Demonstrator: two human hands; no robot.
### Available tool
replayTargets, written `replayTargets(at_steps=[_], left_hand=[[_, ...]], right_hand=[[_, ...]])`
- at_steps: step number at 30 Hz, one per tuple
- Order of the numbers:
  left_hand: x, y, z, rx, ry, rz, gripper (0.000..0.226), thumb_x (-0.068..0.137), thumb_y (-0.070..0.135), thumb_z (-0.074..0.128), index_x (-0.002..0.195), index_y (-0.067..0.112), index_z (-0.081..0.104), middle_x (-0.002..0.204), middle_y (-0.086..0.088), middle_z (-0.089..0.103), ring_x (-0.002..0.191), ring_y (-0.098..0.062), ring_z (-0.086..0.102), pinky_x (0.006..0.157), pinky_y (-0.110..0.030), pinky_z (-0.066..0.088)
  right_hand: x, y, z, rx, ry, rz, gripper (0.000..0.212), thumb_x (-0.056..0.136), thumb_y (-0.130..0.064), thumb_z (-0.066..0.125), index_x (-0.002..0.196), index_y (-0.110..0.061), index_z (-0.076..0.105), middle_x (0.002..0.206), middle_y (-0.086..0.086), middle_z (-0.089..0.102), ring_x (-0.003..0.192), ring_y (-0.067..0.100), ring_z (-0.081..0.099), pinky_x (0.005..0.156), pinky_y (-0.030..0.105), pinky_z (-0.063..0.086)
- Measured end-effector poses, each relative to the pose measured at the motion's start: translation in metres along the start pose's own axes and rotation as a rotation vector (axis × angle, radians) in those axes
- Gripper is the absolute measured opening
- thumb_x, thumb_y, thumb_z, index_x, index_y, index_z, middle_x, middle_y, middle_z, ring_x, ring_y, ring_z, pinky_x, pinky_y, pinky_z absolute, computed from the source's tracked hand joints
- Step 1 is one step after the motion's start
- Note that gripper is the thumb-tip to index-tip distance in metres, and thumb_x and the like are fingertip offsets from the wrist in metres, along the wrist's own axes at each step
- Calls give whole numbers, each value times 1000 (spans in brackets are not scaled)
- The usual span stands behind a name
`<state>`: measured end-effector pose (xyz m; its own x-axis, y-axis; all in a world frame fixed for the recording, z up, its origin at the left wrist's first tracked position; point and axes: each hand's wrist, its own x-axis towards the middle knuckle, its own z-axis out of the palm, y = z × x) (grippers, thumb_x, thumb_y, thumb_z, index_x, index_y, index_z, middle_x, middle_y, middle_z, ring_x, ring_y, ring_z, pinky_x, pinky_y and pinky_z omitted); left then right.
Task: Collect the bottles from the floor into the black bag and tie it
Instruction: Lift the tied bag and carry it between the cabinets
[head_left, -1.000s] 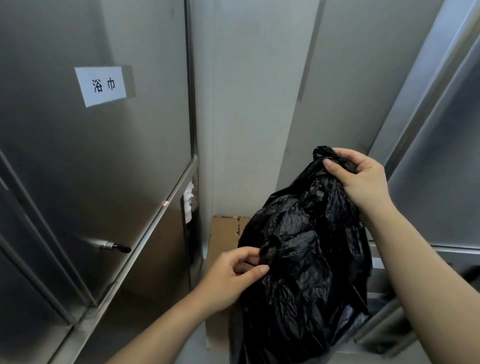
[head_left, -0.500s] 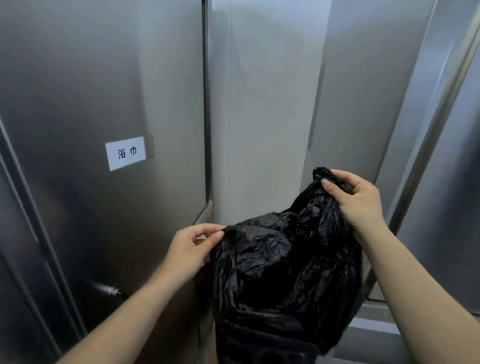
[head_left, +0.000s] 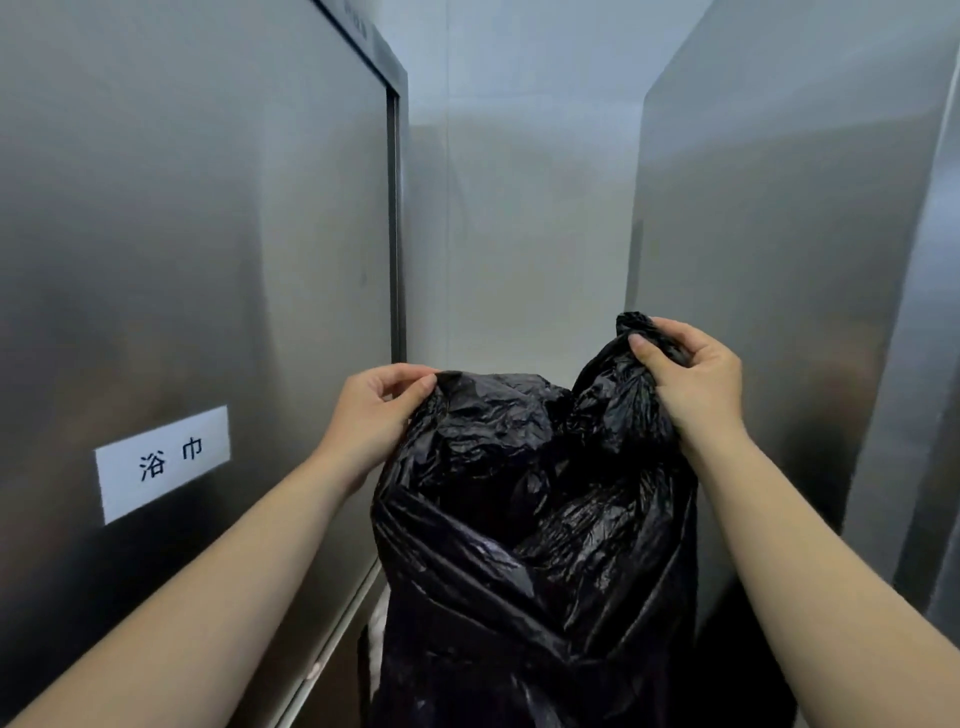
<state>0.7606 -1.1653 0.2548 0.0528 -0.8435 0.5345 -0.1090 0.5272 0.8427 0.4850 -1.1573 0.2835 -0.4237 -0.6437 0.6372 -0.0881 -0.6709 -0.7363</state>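
A crinkled black bag (head_left: 540, 551) hangs in front of me, held up by its rim. My left hand (head_left: 374, 415) pinches the left edge of the rim between thumb and fingers. My right hand (head_left: 691, 379) is clenched around a bunched corner of the rim on the right, a little higher. Between the two hands the rim sags. The inside of the bag is dark, so I cannot tell what it holds. No bottles are in view, and the floor is hidden.
A stainless-steel cabinet door (head_left: 197, 291) with a white paper label (head_left: 163, 462) stands close on my left. Another steel panel (head_left: 779, 260) rises on the right. A pale wall (head_left: 519, 234) closes the narrow gap behind the bag.
My left hand has climbed from the bag's side to its left rim and pulled it outward, spreading the top. The bag has been lifted, and my view has tilted upward.
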Motion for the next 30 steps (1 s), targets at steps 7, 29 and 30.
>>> replayTargets(at_steps=[7, 29, 30], left_hand=[[91, -30, 12, 18, -29, 22, 11, 86, 18, 63, 80, 25, 70, 84, 3, 70, 76, -6, 63, 74, -18, 49], [118, -266, 133, 212, -155, -178, 27, 84, 25, 64, 66, 45, 64, 70, 18, 65, 57, -3, 62, 58, -24, 49], [109, -280, 136, 228, -162, -194, 28, 84, 24, 62, 67, 46, 63, 72, 17, 65, 61, -8, 63, 61, -27, 51]], right_hand=[[52, 41, 30, -84, 58, 18, 18, 78, -12, 72, 93, -22, 68, 85, -6, 69, 72, -1, 65, 73, 14, 53], [34, 265, 17, -342, 84, 215, 17, 78, -9, 72, 94, -15, 68, 83, -13, 65, 68, -20, 57, 65, -1, 40], [26, 277, 16, -350, 80, 228, 18, 78, -9, 72, 93, -16, 68, 83, -15, 65, 69, -20, 58, 66, -1, 40]])
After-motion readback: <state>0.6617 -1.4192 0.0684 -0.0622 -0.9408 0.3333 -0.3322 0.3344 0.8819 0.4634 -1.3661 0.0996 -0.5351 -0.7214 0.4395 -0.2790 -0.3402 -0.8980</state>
